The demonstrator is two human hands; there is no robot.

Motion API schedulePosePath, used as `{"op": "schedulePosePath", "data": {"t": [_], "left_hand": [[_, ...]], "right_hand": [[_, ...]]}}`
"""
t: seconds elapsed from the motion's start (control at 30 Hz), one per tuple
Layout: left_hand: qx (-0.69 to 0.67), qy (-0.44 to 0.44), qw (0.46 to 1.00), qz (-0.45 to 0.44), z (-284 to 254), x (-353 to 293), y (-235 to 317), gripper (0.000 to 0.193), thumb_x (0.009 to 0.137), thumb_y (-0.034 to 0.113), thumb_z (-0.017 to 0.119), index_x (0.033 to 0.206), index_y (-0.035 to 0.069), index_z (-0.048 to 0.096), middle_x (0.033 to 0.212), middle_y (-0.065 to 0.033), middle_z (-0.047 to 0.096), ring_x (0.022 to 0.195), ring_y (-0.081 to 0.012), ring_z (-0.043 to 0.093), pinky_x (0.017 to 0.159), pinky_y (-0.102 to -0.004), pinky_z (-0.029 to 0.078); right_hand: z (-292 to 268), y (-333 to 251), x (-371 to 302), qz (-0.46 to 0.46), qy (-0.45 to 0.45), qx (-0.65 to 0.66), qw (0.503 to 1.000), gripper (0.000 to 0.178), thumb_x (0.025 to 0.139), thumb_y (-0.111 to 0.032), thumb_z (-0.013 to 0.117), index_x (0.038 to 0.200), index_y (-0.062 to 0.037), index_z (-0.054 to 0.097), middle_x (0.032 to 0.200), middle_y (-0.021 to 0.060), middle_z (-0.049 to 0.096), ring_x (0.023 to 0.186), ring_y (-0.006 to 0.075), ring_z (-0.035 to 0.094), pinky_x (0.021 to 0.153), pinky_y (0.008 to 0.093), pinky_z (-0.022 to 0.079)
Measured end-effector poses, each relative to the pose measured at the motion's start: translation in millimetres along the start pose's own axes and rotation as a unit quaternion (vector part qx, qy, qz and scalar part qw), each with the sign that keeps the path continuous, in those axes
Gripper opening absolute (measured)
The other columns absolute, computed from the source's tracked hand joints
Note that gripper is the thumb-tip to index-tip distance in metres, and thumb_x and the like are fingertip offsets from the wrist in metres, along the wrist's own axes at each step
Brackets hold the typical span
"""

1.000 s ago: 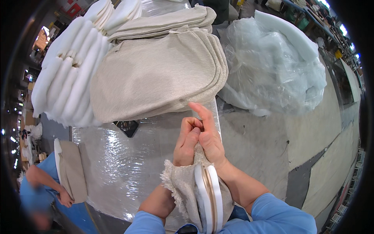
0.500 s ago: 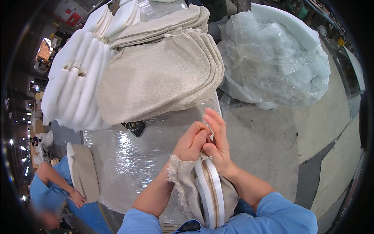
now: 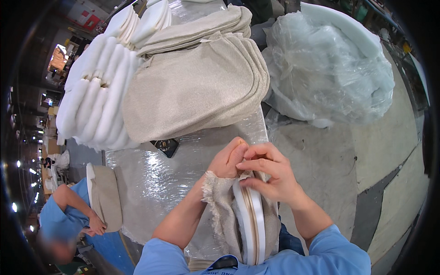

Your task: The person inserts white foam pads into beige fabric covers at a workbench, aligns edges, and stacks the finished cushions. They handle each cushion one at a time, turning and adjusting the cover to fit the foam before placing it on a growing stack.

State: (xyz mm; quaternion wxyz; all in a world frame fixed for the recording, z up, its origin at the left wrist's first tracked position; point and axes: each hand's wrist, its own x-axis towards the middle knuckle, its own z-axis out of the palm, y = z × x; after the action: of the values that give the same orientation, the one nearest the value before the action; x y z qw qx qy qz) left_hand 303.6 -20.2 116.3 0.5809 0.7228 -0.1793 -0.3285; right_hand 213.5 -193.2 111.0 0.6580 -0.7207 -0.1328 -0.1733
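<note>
A beige woven cushion cover (image 3: 223, 215) with a frayed edge lies against my body, running up to my hands. Along it goes a zipper strip (image 3: 251, 220), brown between two white bands. My left hand (image 3: 230, 158) is closed in a pinch just above the cover's upper end; what its fingertips hold is hidden. My right hand (image 3: 272, 172) bends over the same end from the right, thumb below and fingers above, with a bit of the fabric between them. Both hands almost touch at the fingertips.
Ahead on the plastic-wrapped table (image 3: 183, 192) lie stacked beige covers (image 3: 192, 87), white padding rolls (image 3: 98, 96) and a dark phone-like object (image 3: 166, 146). A big plastic-wrapped white bundle (image 3: 330, 68) stands at the far right. At left, a co-worker (image 3: 68, 206) handles a beige cushion (image 3: 107, 197).
My right hand has turned from upright, with fingers stretched up, to bent over the cover's end. The left hand stays pinched near the same place. The view has shifted slightly.
</note>
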Motion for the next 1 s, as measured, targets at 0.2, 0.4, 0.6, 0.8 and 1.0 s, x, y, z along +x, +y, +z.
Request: {"op": "schedulePosePath", "data": {"t": [0.2,0.4,0.6,0.8,1.0], "left_hand": [[0.007,0.009,0.999,0.049,2,7,-9,0.05,0.118,0.048,0.037,0.11,0.005,0.061,0.098,-0.0018,0.061,0.095,-0.0123,0.056,0.089,-0.0291,0.048],[-0.338,0.013,0.941,0.016,9,-15,-21,0.059,0.117,0.054,0.034,0.135,0.001,0.056,0.119,-0.009,0.064,0.111,-0.0198,0.06,0.104,-0.0351,0.047],[-0.194,0.134,0.97,0.055,27,-92,-9,0.051,0.105,0.038,0.068,0.138,0.0,0.059,0.122,-0.0102,0.07,0.105,-0.0225,0.067,0.095,-0.0372,0.053],[0.305,0.227,0.908,0.176,30,-102,44,0.015,0.087,0.003,0.082,0.097,0.0,0.071,0.082,-0.0094,0.064,0.067,-0.0226,0.062,0.059,-0.0369,0.046],[-0.074,0.232,0.948,0.205,27,-92,8,0.027,0.106,0.025,0.066,0.106,-0.001,0.069,0.097,-0.0119,0.069,0.084,-0.0198,0.066,0.075,-0.0361,0.053]], "right_hand": [[12,10,-6,-0.036,0.029,-0.016,0.999,0.02,0.081,0.003,0.085,0.098,-0.0048,0.078,0.098,0.0064,0.074,0.087,0.0199,0.071,0.078,0.0323,0.056],[19,9,-20,-0.009,0.058,0.02,0.998,0.014,0.083,0.001,0.084,0.093,-0.0037,0.076,0.102,0.0085,0.074,0.089,0.02,0.071,0.077,0.0318,0.056],[7,12,-19,-0.02,0.022,0.047,0.998,0.011,0.086,0.002,0.081,0.091,-0.0022,0.072,0.111,0.0101,0.076,0.096,0.0229,0.072,0.083,0.0329,0.057],[1,3,8,-0.032,-0.141,0.031,0.989,0.01,0.089,-0.001,0.078,0.088,-0.0041,0.068,0.117,0.0114,0.078,0.083,0.0244,0.063,0.08,0.0362,0.052],[14,5,-12,-0.064,-0.027,0.015,0.997,0.019,0.09,0.0,0.075,0.088,-0.01,0.059,0.106,0.0098,0.079,0.072,0.0222,0.056,0.07,0.0346,0.045]]}}
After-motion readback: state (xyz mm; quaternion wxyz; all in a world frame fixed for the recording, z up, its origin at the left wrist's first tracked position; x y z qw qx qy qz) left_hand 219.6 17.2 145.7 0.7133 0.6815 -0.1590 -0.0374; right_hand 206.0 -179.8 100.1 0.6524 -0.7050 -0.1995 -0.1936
